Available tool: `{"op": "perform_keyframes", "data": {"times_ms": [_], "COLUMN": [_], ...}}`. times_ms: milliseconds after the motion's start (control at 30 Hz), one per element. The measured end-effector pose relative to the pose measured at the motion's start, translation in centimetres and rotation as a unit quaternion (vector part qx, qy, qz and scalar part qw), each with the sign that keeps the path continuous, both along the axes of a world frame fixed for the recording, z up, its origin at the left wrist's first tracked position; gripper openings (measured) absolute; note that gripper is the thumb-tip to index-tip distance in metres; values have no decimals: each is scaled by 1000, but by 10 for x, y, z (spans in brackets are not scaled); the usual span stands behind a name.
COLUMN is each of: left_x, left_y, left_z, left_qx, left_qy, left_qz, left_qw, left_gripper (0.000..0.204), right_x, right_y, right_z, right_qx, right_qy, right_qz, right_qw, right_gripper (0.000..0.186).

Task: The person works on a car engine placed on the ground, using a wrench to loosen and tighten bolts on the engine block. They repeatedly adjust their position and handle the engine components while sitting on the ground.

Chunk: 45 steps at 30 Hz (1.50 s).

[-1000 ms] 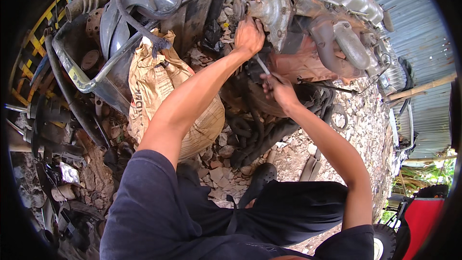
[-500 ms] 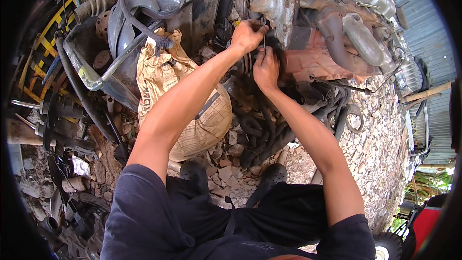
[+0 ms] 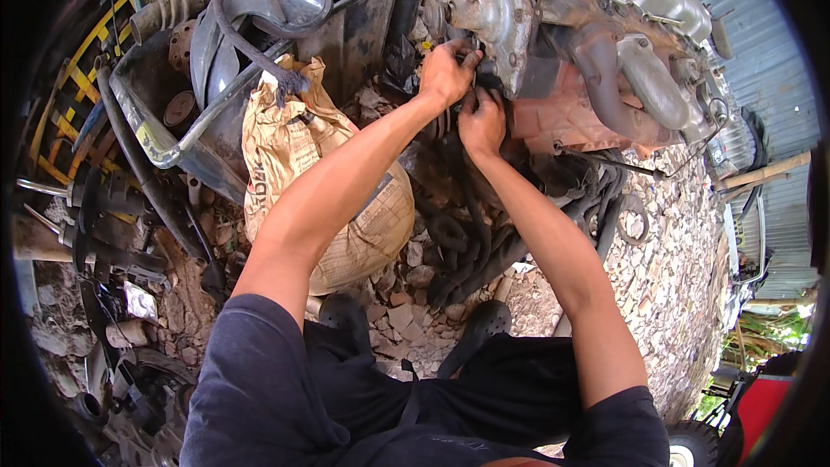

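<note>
At the front end of a dirty engine, my left hand [image 3: 447, 72] is closed, thumb and fingers pinched together beside a grey metal housing [image 3: 494, 13]. Just below it my right hand [image 3: 482, 124] is closed too, its fingertips bent up close to the left ones. Between them runs a thin metal rod [image 3: 475, 78], mostly covered by the fingers, so its ends and exact kind do not show. The engine block [image 3: 558, 112], reddish-brown, lies right of my hands. Dark shadow hides the parts behind my fingertips.
A tan paper sack [image 3: 359, 238] stands under my left forearm. Behind it is a black plastic bin [image 3: 177, 151] holding car parts. Dark hoses [image 3: 475, 264] lie below the engine on broken stone [image 3: 674, 268]. Scrap metal parts [image 3: 130, 398] pile up at left.
My hands have shifted slightly, the left a little lower and to the right, and the two are closer together. Less of the thin rod shows between them.
</note>
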<state>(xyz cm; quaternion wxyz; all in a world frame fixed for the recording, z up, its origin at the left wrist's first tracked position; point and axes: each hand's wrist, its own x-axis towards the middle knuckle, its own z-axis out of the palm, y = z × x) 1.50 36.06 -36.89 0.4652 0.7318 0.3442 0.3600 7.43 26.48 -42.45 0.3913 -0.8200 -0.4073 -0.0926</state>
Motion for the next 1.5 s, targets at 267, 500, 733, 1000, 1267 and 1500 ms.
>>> {"op": "perform_keyframes", "data": {"times_ms": [267, 500, 733, 1000, 1267, 1500], "left_x": [5, 5, 1, 2, 0, 3], "left_y": [0, 4, 5, 11, 21, 23], "left_z": [-12, -19, -18, -22, -31, -34], "left_qx": [64, 93, 111, 152, 210, 182], "left_qy": [-55, -67, -80, -107, -88, -146], "left_qz": [31, 17, 4, 9, -1, -13], "left_qw": [996, 993, 991, 983, 974, 972], "left_gripper": [33, 34, 29, 29, 28, 29], "right_x": [8, 8, 4, 0, -2, 14], "right_y": [-2, 6, 9, 28, 46, 47], "right_z": [3, 5, 7, 9, 20, 12], "right_qx": [-22, -32, -25, 10, -98, -153], "right_qy": [-45, -53, -71, 67, 125, 66], "right_qz": [32, 40, 98, 46, -25, -67], "right_qw": [998, 997, 992, 997, 987, 984], "right_gripper": [23, 21, 24, 34, 41, 39]}}
